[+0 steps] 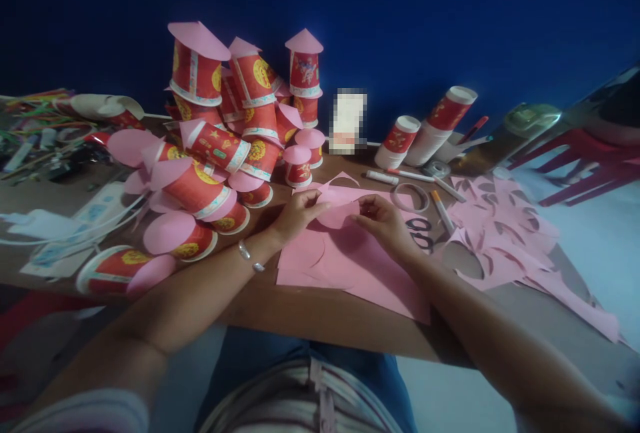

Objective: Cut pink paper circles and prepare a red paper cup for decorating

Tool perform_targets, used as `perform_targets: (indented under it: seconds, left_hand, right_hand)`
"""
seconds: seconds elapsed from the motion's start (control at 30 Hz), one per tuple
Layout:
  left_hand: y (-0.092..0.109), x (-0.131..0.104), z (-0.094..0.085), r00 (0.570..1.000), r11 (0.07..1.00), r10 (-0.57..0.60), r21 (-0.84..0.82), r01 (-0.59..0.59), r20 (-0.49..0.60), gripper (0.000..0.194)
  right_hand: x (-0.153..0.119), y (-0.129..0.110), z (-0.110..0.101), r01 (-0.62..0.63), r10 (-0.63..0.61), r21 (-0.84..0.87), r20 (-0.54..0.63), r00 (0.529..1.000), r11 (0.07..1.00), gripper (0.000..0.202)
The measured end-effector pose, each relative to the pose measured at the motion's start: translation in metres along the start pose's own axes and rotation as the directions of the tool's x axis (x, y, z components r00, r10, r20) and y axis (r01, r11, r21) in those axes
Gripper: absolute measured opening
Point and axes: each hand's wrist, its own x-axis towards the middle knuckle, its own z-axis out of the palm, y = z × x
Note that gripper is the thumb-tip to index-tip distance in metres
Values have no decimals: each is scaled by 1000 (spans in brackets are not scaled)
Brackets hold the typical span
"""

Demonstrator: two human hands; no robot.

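Note:
Between my two hands is a pink paper circle (336, 214), held up just above the pink paper sheets (320, 266) on the table. My left hand (301, 212) pinches its left edge, thumb toward me. On the opposite edge, my right hand (379, 218) grips the paper between thumb and fingers. Curved lines or cuts show on the top sheet below. Black-handled scissors (420, 234) lie beside my right wrist, their blades out of sight. Left of my hands are several red paper cups with pink cone tops (215, 146), stacked and leaning on one another.
Pink paper offcuts (500, 226) cover the table's right side. A tape roll (410, 198), a glue stick or marker (383, 176) and stacked paper cups (440, 120) stand or lie behind. A power strip (80, 226) with a white cable sits left. A red stool (575, 140) is at right.

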Motion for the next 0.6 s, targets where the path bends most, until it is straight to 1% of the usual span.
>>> perform_targets:
  seconds: [0.1,0.23,0.3,0.37,0.47,0.6]
  left_hand:
    - [1,0,1,1000,1000,10,-1,-10,7,32]
    - [3,-1,1,999,999,8,33,-7,-44,32]
    - [3,-1,2,997,999,33,36,-30,-65,30]
    - [2,0,2,997,998,53,31,-52,-62,28]
    - [1,0,1,998,998,51,35,-50,-39,28]
    - [-1,0,1,999,996,34,83,-32,-25,29]
  right_hand:
    - [-2,-1,0,-6,7,13,-11,1000,1000,39]
    - [-6,-2,1,-2,3,-26,33,999,1000,36]
    - [-7,-3,1,39,-37,-59,41,998,998,33]
    - [-8,-3,2,92,-89,-84,37,995,992,31]
    - [-9,-3,3,165,-164,-103,14,986,981,31]
    - [-10,-5,5,206,-209,-116,-15,978,972,35]
